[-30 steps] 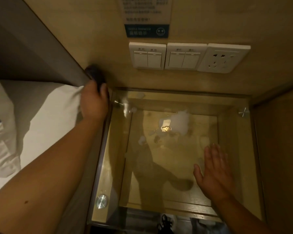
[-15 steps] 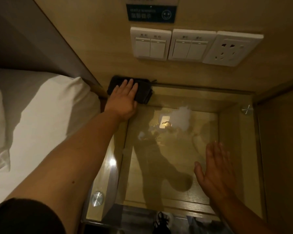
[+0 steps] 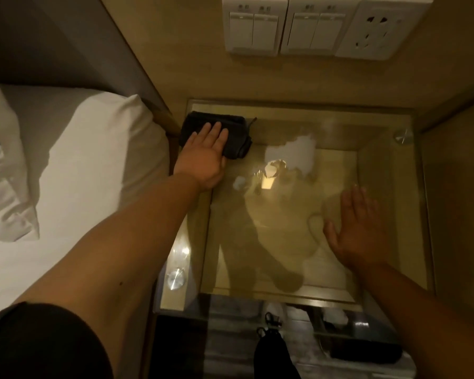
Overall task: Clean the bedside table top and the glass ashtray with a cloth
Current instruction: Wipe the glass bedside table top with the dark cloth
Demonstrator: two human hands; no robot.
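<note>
Pressing the cloth flat-fingered upper left with my left hand, my open right hand steadies the glass top.

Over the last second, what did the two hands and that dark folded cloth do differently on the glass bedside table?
The left hand had gripped the dark folded cloth beside the bed edge; it brought the cloth onto the far-left corner of the glass bedside table top and now presses it flat with straight fingers. The right hand stayed spread, palm down, at the right side of the glass.
</note>
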